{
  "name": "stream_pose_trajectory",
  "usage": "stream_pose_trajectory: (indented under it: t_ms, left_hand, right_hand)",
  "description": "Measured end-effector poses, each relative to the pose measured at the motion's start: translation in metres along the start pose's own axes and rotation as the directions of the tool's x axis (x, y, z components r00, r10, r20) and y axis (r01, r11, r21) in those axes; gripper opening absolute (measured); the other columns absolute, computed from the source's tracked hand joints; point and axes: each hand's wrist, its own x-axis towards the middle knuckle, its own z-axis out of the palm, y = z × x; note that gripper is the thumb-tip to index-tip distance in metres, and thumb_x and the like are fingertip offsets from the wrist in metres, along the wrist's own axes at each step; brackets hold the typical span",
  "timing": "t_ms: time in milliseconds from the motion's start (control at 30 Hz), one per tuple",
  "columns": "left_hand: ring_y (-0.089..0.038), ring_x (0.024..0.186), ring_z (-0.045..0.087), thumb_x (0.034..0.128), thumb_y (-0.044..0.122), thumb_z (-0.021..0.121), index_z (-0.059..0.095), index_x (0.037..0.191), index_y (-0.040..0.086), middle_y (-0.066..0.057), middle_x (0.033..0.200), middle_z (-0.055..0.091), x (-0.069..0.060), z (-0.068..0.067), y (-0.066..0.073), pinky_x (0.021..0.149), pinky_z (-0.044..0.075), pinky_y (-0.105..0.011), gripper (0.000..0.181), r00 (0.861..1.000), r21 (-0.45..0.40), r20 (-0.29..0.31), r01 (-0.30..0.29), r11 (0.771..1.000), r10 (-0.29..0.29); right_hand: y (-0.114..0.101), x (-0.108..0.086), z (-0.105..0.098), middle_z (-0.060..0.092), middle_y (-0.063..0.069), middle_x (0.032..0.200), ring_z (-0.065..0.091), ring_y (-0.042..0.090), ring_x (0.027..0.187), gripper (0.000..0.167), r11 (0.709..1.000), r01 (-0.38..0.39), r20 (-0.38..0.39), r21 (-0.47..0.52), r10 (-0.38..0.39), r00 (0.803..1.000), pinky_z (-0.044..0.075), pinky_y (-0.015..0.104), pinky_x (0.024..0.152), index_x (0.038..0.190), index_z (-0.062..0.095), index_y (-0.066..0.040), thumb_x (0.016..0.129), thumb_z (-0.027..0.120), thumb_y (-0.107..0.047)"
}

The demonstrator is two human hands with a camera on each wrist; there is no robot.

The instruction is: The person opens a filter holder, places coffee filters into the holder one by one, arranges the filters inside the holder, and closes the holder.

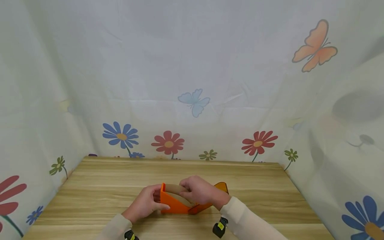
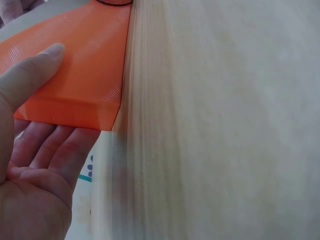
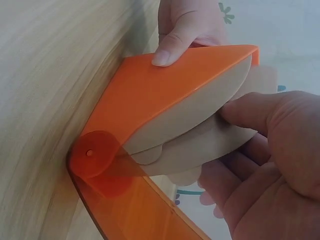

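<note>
An orange plastic box (image 1: 175,204) stands on the table, its hinged see-through orange lid (image 3: 145,212) swung open to the right. Inside sit brown paper pieces that look like coffee filters (image 3: 192,148), with rounded edges and small tabs. My left hand (image 1: 145,202) grips the box's left end; in the left wrist view the thumb lies on the front wall and the fingers reach behind. My right hand (image 1: 200,190) pinches some of the filters at the box's opening, thumb in front and fingers behind. Part of the filters is hidden by the box wall and this hand.
The wood-grain table (image 1: 120,173) spreads around the box on all sides. A white curtain (image 1: 150,66) printed with flowers and butterflies hangs behind and at both sides. Black straps with small devices (image 1: 220,228) sit at both wrists.
</note>
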Motion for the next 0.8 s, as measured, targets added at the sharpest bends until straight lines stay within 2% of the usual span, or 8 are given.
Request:
stream_pose_trajectory:
  t_ms: [167,333,467,633,733,800]
  left_hand:
    - [-0.018,0.101,0.072,0.0772,0.037,0.089,0.064,0.132,0.016,-0.003,0.12,0.074,0.0003,-0.0007,-0.0006,0.089,0.061,-0.031,0.064,1.0,0.006,-0.003,0.009,1.0,-0.009]
    - [-0.018,0.102,0.072,0.0782,0.036,0.089,0.065,0.13,0.016,-0.002,0.12,0.074,0.0005,-0.0006,-0.0007,0.091,0.061,-0.032,0.061,1.0,0.012,-0.003,0.003,1.0,-0.003]
    - [-0.018,0.101,0.071,0.0789,0.036,0.089,0.066,0.129,0.017,-0.001,0.12,0.074,0.0006,-0.0007,-0.0002,0.091,0.061,-0.032,0.058,1.0,0.02,-0.003,0.006,1.0,-0.006]
    - [-0.018,0.101,0.071,0.0791,0.037,0.088,0.066,0.129,0.017,-0.001,0.119,0.073,0.0006,-0.0003,0.0004,0.091,0.061,-0.031,0.058,1.0,0.029,-0.004,0.009,1.0,-0.009]
    - [-0.018,0.101,0.071,0.079,0.037,0.088,0.066,0.129,0.017,-0.001,0.119,0.073,0.0002,-0.0004,0.001,0.09,0.061,-0.031,0.058,1.0,0.028,-0.005,0.009,1.0,-0.009]
    - [-0.018,0.101,0.071,0.079,0.037,0.088,0.066,0.129,0.017,-0.001,0.119,0.073,-0.0003,-0.0005,0.0014,0.09,0.061,-0.03,0.058,1.0,0.023,-0.005,0.009,1.0,-0.009]
  right_hand:
    - [-0.0008,-0.0008,0.0011,0.044,-0.011,0.057,0.039,0.005,0.048,0.021,0.998,-0.033,0.041,0.054,0.031,0.999,0.031,0.017,0.046,0.087,0.067,-0.018,0.105,0.059,-0.024]
    - [-0.0005,-0.0007,0.0036,0.046,-0.008,0.057,0.041,0.007,0.049,0.035,0.992,-0.089,0.053,0.095,0.084,0.995,0.034,0.02,0.047,0.089,0.071,-0.02,0.108,0.051,-0.041]
    - [-0.0003,-0.0002,0.006,0.053,-0.009,0.063,0.047,0.007,0.056,0.031,0.991,-0.081,0.077,0.107,0.073,0.994,0.039,0.02,0.052,0.093,0.075,-0.019,0.105,0.057,-0.041]
    - [0.001,0.0001,0.0081,0.05,-0.011,0.063,0.044,0.004,0.056,0.016,0.999,-0.03,0.111,0.026,0.027,0.993,0.037,0.017,0.054,0.094,0.074,-0.018,0.1,0.067,-0.032]
    - [-0.0005,-0.0021,0.0059,0.057,-0.014,0.069,0.048,0.002,0.06,0.012,1.0,-0.016,0.109,0.002,0.016,0.994,0.042,0.016,0.058,0.099,0.076,-0.019,0.098,0.071,-0.03]
    - [-0.0018,-0.0044,0.0029,0.064,-0.015,0.075,0.054,0.001,0.065,0.012,0.999,-0.023,0.1,0.029,0.02,0.995,0.048,0.016,0.064,0.102,0.077,-0.018,0.096,0.073,-0.027]
